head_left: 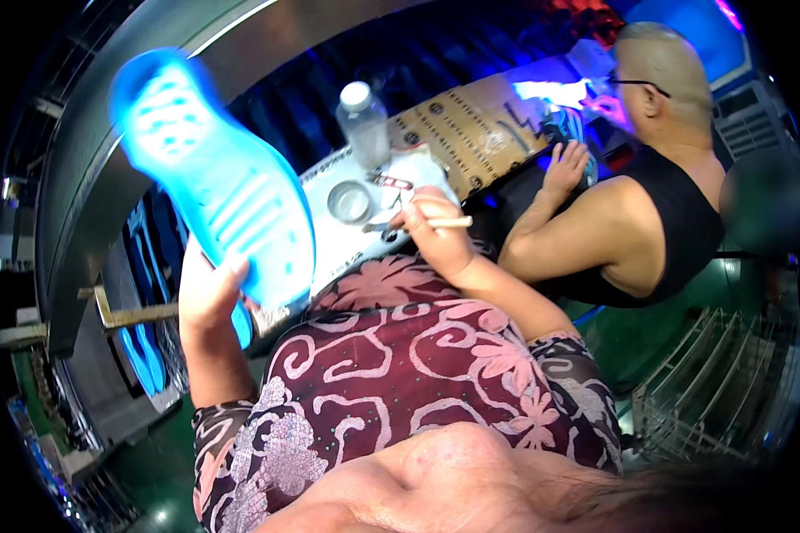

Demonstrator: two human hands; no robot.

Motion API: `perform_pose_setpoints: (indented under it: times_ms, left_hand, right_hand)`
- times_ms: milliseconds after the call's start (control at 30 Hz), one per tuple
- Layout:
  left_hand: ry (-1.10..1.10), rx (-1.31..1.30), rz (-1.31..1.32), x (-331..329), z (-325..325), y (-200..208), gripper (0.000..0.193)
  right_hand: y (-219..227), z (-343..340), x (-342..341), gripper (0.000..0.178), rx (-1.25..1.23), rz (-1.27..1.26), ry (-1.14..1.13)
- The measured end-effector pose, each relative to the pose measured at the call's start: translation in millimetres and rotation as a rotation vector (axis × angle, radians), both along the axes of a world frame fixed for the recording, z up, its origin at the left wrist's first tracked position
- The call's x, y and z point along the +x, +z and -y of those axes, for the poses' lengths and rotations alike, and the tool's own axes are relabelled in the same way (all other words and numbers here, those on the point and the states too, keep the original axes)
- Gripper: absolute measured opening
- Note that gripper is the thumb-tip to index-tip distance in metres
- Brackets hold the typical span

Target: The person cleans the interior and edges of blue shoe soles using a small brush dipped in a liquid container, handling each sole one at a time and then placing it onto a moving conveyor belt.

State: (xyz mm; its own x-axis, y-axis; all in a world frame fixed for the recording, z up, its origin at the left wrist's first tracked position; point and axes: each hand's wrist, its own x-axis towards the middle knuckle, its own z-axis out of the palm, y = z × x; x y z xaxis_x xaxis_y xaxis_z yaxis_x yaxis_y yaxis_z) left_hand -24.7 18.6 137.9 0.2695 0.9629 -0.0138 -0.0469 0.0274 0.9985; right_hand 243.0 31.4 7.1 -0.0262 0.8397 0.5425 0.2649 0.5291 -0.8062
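Observation:
A bright blue shoe sole (240,191) stands tilted on the left, its ridged face showing. Wrapped round its lower end is my left hand (209,289), with the thumb on the near face. My right hand (440,240) grips a thin brush (453,222) with a pale wooden handle; its tip is hard to make out. The brush is just right of a small round cup (351,202) on a white-covered work surface (333,249). Behind the cup is a clear bottle (364,133) with a white cap. A small red and white item (393,181) lies beside the cup.
At the right, a co-worker (658,178) handles a blue shoe part (556,124) under bright blue light. Printed cardboard (462,133) covers the bench between us. A curved metal frame (71,222) and more blue soles (142,360) are on the left. A wire rack (711,382) stands lower right.

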Motion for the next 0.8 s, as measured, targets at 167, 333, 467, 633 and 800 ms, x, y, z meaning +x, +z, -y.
perform_pose_setpoints:
  times_ms: [167,333,467,633,800]
  left_hand:
    - [-0.452,0.053,-0.024,69,-74,36,0.071]
    - [-0.515,-0.077,0.411,179,-228,102,0.049]
    - [-0.012,-0.133,0.715,226,-234,125,0.029]
    - [-0.13,0.376,0.37,148,-150,54,0.042]
    - [0.29,0.325,-0.322,-10,-86,-72,0.029]
  right_hand:
    - [1,5,17,0.026,0.009,-0.028,-0.024]
    - [6,11,14,0.028,-0.095,-0.039,-0.058]
    - [-5,10,17,0.028,-0.027,-0.02,-0.158]
    - [-12,12,19,0.027,-0.066,-0.04,-0.104]
    - [-29,11,13,0.028,-0.07,-0.09,-0.068]
